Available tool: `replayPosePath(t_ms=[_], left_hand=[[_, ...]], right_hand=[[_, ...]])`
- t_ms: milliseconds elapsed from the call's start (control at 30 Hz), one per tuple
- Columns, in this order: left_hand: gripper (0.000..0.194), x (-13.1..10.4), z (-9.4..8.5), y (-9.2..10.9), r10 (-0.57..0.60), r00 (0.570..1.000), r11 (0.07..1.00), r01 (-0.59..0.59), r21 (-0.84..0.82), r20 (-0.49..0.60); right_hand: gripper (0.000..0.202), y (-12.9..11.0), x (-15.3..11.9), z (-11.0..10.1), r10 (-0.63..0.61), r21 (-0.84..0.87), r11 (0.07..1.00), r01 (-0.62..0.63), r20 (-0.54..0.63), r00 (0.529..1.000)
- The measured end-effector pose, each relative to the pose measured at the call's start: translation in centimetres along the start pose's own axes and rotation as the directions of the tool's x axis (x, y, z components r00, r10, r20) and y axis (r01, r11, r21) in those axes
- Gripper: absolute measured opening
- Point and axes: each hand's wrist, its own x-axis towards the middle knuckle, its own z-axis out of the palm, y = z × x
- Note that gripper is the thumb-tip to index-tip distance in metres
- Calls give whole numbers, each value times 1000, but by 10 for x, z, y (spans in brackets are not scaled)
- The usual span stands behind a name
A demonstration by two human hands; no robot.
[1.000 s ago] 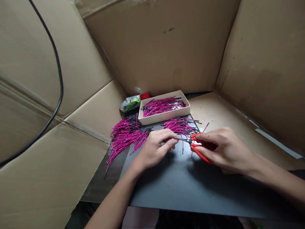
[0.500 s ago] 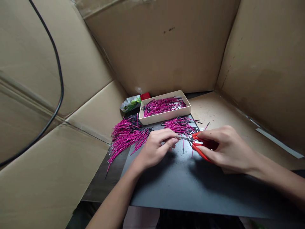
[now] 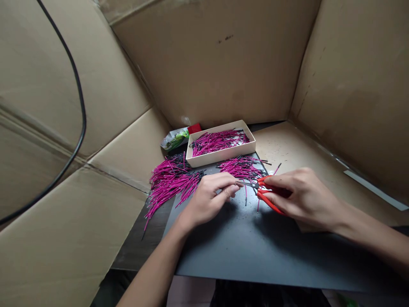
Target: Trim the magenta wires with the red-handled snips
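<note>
Red-handled scissors (image 3: 255,185) lie over the dark board (image 3: 223,251), level with my two hands, blades pointing left. My right hand (image 3: 308,196) is clamped on the handles. The blade tips reach the fingertips of my left hand (image 3: 215,189), whose thumb and forefinger are together in a pinch; what sits between them is too small for me to make out. Just behind the hands I note a right-hand heap of magenta-and-black wires (image 3: 241,167); left of them, a larger wire heap (image 3: 175,179) overhanging the board's edge. Beyond stands an open cream box (image 3: 223,155), tilted in view, holding more such wires. A green-and-white packet (image 3: 177,137) lies beside its left end. Cardboard panels (image 3: 207,76) enclose the far side; a black cable (image 3: 84,119) curves at far left.
</note>
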Motion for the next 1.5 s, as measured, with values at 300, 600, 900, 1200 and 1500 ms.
replayPosePath(t_ms=[300,600,900,1200,1500], left_hand=[[23,0,0,0,-18,1000,1000,18,-1,0],[23,1,-1,2,-9,1000,1000,9,-12,4],[23,0,-1,2,3,1000,1000,-3,-12,6],[22,0,0,1,8,1000,999,-8,-32,-2],[23,0,0,1,16,1000,1000,-16,-16,3]], right_hand=[[18,-4,1,2,41,-18,999,-41,-25,999],[20,3,-1,1,-11,23,1000,11,-1,1000],[17,-2,1,2,32,-14,999,-33,-33,999],[18,0,-1,2,30,5,1000,-30,-38,999],[22,2,0,1,-26,49,998,27,-19,999]])
